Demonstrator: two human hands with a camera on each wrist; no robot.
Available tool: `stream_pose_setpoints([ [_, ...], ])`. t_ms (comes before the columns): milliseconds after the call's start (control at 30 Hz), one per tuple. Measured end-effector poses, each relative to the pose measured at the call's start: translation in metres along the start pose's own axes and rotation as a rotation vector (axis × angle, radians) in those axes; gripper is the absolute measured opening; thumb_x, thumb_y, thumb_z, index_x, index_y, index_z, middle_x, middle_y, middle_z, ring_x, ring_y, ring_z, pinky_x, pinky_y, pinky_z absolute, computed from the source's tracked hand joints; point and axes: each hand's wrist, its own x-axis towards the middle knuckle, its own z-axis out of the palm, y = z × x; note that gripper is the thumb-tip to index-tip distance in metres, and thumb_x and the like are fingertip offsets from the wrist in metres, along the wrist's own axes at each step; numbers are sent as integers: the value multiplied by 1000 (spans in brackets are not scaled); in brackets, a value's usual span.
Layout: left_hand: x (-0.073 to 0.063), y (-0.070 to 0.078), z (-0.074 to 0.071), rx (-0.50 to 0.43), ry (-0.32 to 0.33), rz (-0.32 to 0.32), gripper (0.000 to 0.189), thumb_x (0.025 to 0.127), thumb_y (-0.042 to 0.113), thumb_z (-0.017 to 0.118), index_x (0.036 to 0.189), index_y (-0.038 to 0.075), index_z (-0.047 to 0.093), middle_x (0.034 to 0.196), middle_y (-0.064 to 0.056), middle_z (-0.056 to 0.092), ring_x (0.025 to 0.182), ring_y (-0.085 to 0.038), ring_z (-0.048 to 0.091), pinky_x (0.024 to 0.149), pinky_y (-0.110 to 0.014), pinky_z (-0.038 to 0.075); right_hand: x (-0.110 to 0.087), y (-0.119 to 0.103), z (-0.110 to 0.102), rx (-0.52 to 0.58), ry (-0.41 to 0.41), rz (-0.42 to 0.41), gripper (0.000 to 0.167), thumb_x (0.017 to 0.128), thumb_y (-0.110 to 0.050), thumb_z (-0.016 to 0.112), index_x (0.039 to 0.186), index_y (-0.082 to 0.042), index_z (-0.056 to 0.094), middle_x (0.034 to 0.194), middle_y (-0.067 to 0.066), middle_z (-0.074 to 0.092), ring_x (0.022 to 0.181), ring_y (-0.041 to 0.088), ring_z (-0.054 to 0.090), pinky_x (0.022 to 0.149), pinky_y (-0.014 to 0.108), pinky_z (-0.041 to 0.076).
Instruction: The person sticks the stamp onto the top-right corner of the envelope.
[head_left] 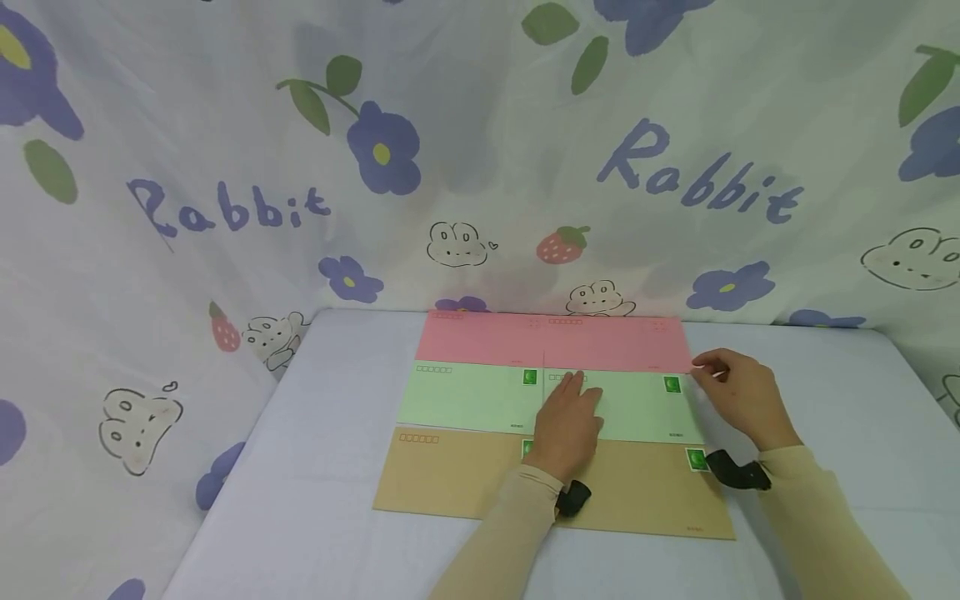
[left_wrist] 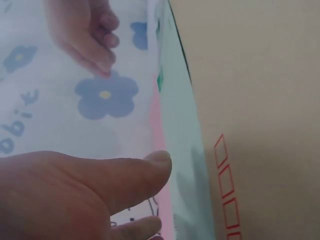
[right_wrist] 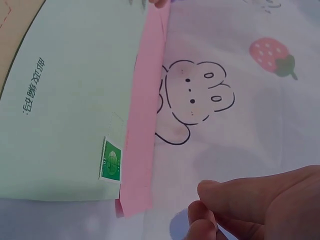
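Six-box envelopes lie flat in three rows of two: pink envelopes [head_left: 615, 342] at the back, light green envelopes [head_left: 465, 400] in the middle, brown envelopes [head_left: 645, 492] in front. My left hand [head_left: 566, 425] rests with extended fingers on the right green envelope [head_left: 645, 408], near its left edge, its wrist over the brown row. My right hand [head_left: 738, 396] is at the right side, thumb and bent index fingertips right by the corner where pink meets green. In the right wrist view, nothing shows between the fingers of that hand [right_wrist: 250, 205]. Green stamps [right_wrist: 111, 160] mark the green envelopes.
The envelopes lie on a white-covered table [head_left: 300, 467]. Behind and to the left hangs a white cloth [head_left: 480, 167] printed with rabbits, flowers and strawberries. A black strap [head_left: 738, 471] hangs at the right wrist, over the brown envelope's stamped corner.
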Motion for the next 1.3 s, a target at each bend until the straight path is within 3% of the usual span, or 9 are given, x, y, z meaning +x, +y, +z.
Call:
stream_pose_setpoints([
  [433, -2, 0, -17, -17, 22, -26, 42, 97, 27, 68, 137, 15, 63, 152, -10, 48, 144, -24, 39, 119, -32, 30, -6, 5, -3, -8, 38, 39, 26, 100, -18, 58, 111, 3, 69, 96, 20, 69, 86, 36, 65, 62, 33, 47],
  [800, -4, -6, -29, -74, 37, -55, 44, 98, 30, 66, 140, 15, 61, 154, -9, 46, 145, -25, 38, 118, -38, 33, -8, 8, -8, -9, 70, 63, 28, 99, -19, 60, 112, 5, 68, 96, 21, 69, 84, 35, 65, 60, 32, 48],
  [1100, -9, -17, -42, -147, 121, -45, 42, 97, 25, 67, 137, 12, 63, 150, -14, 50, 142, -30, 43, 113, -47, 41, -10, 11, -13, -18, 84, 96, 31, 101, -20, 56, 116, 6, 66, 100, 25, 67, 88, 38, 63, 61, 32, 47],
  [1300, -9, -25, -54, -152, 110, -70, 44, 97, 25, 68, 139, 12, 61, 151, -15, 49, 142, -31, 42, 114, -47, 39, -10, 15, -16, -24, 90, 117, 34, 102, -22, 55, 119, 6, 64, 104, 26, 66, 90, 37, 61, 61, 32, 47],
])
